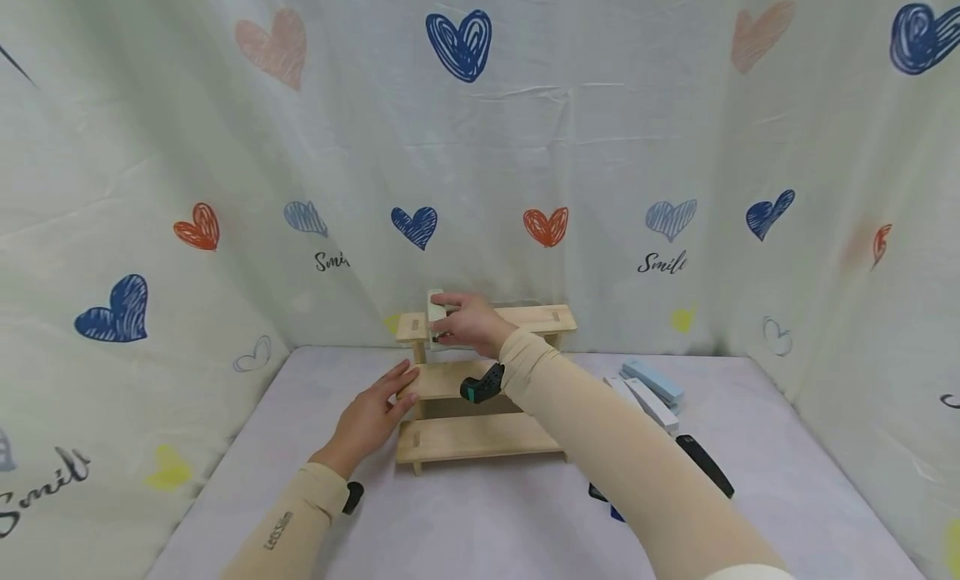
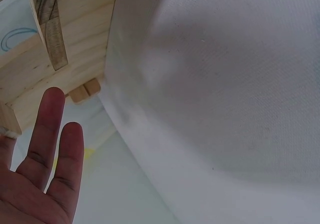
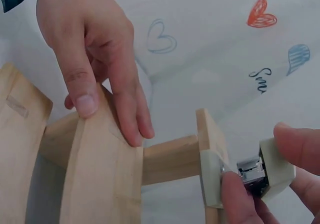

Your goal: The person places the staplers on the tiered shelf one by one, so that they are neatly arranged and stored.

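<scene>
A three-tier wooden shelf (image 1: pixel 480 437) stands on the table. Above its top board my right hand (image 1: pixel 471 323) grips a pale green stapler (image 3: pixel 277 171). Its metal front end (image 3: pixel 251 170) shows between thumb and fingers in the right wrist view, and its base is right at the top board's edge. My left hand (image 1: pixel 372 415) rests at the left end of the middle board (image 3: pixel 102 169), thumb on the board and fingers stretched along its end. Two straight fingers (image 2: pixel 70 154) lie below the wood in the left wrist view.
Right of the shelf lie light blue boxes (image 1: pixel 654 382) and white boxes (image 1: pixel 651 403). A long black item (image 1: pixel 705 465) sits in front of them, with a small blue thing (image 1: pixel 617 513) partly hidden by my right forearm. A heart-printed curtain (image 1: pixel 480 147) surrounds the table (image 1: pixel 480 522).
</scene>
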`<action>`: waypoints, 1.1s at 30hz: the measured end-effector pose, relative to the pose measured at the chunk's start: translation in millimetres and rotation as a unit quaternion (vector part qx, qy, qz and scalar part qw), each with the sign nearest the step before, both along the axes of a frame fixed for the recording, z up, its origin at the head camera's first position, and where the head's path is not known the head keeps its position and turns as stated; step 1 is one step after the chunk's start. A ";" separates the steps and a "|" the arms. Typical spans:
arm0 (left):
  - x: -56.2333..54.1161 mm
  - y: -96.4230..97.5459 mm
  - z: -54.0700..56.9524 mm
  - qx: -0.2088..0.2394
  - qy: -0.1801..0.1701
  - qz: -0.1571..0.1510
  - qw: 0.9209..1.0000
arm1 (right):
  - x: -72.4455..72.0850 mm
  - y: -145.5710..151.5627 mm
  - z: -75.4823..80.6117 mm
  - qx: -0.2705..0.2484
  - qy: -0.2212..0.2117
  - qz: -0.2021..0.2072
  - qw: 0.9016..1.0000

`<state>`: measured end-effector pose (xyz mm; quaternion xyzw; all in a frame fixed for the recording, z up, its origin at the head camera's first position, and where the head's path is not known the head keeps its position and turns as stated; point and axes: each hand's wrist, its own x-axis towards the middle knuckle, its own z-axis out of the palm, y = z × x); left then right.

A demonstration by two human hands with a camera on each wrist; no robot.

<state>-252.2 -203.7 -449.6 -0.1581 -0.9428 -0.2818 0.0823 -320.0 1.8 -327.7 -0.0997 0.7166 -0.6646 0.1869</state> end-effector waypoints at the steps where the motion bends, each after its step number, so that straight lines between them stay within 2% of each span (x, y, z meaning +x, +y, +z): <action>1: 0.1 0.1 -0.1 0.000 0.000 0.000 1.000 | 0.6 -0.6 -0.6 0.002 0.004 -0.004 1.000; 17: 1.2 8.3 1.1 -0.007 -0.006 -0.003 1.000 | 7.9 4.8 -4.0 0.018 0.017 -0.033 0.999; 22: 1.5 8.6 1.9 -0.007 -0.008 -0.005 1.000 | 14.2 17.2 -1.9 0.027 0.039 -0.013 0.999; 27: 3.2 7.2 4.5 -0.009 -0.001 -0.002 1.000 | 19.0 61.9 3.2 0.064 0.066 0.008 0.996; 30: 4.2 6.7 5.5 -0.009 0.003 0.002 1.000 | 25.1 106.4 4.8 0.097 0.085 0.013 0.992; 33: 5.6 5.7 5.4 -0.006 0.006 -0.001 1.000 | 36.6 158.9 -0.4 0.127 0.097 0.014 0.987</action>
